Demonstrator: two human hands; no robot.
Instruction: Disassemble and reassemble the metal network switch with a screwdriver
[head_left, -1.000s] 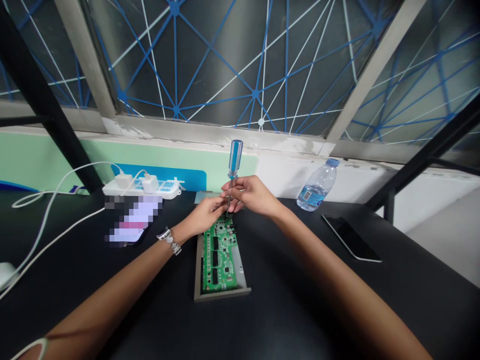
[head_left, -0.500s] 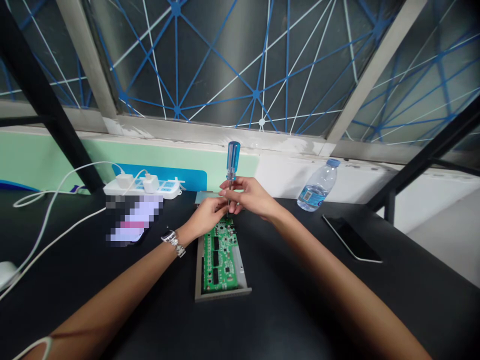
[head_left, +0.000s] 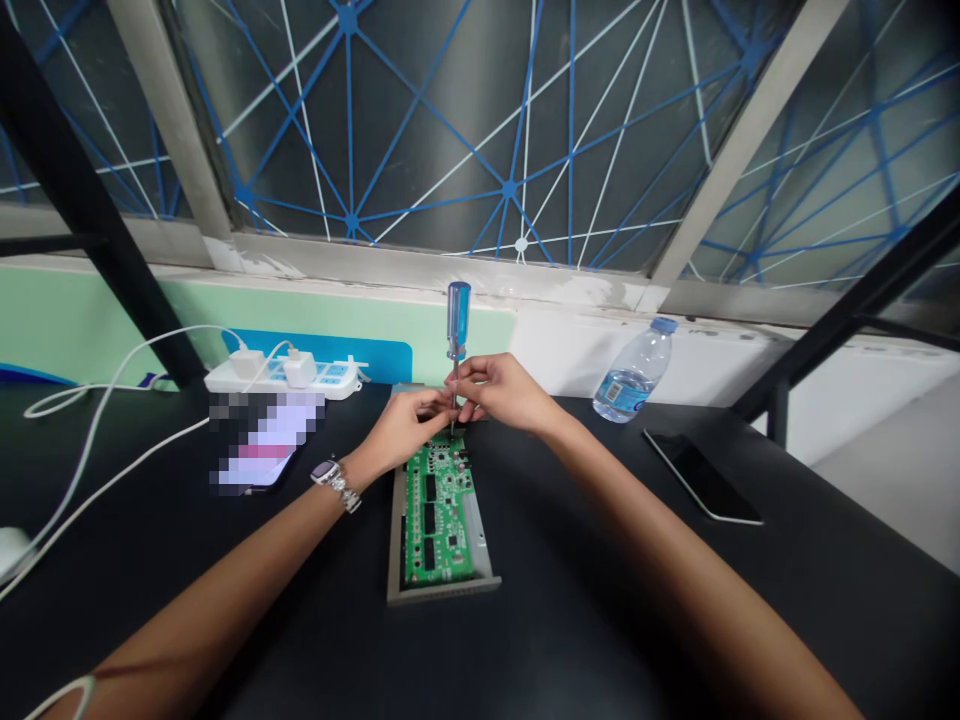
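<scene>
We hold a screwdriver [head_left: 458,315] with our right grip [head_left: 504,392]. The thumb and fingers close on its thin metal rod, below the blue and clear handle. The screwdriver stands almost straight up, with its tip down at the far end of a green circuit board [head_left: 452,510]. Our fingers are in the way, so we cannot tell what the tip touches.

Our left grip [head_left: 403,432] is at the far left part of the board. Its fingers bend in close to the rod and the other hand. We cannot tell if they pinch something or only rest there. We wear a silver watch [head_left: 337,484] on the left wrist.

The board lies in a gray metal case [head_left: 442,595], in the middle of the black surface [head_left: 585,610]. Its long side runs from near to far. We see black chips in a row on the left half of the board.

On the far left, a white power strip [head_left: 330,377] has two plugs in it. A lit phone [head_left: 266,440] lies just on the near side of it. On the far right, a water bottle [head_left: 634,372] stands by the wall. Near it lies a dark phone [head_left: 701,475].
</scene>
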